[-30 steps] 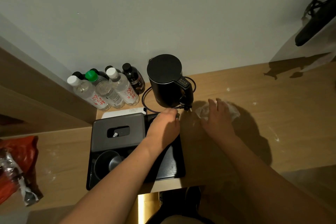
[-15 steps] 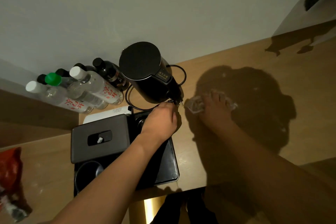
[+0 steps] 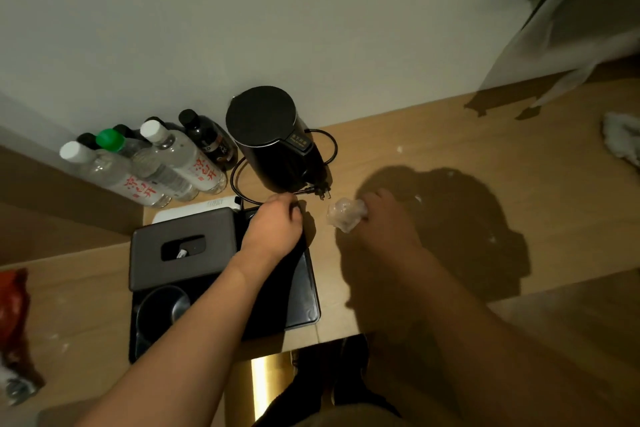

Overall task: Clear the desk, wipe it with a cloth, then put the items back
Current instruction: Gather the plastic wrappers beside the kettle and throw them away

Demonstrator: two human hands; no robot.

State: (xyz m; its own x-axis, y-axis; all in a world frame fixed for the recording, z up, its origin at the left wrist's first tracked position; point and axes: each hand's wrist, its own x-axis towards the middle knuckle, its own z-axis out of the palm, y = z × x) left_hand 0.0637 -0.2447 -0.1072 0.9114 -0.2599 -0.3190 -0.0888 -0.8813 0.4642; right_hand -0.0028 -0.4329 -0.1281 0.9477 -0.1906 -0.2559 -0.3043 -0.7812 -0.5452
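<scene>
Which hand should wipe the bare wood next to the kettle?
The right hand, probably. It already holds the crumpled wipe on the bare desk just right of the kettle. The left hand holds no wipe and sits over the black tray.

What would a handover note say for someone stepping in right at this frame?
Left hand: fingers curled at the far corner of the black tray; whether it grips the tray or the kettle cord is unclear.
Right hand: holds a crumpled wipe on the desk.
Kettle, bottles and tissue box stand at the left end.
Done: items grouped left.
Left: finish wiping; white specks remain; put items back.
</scene>
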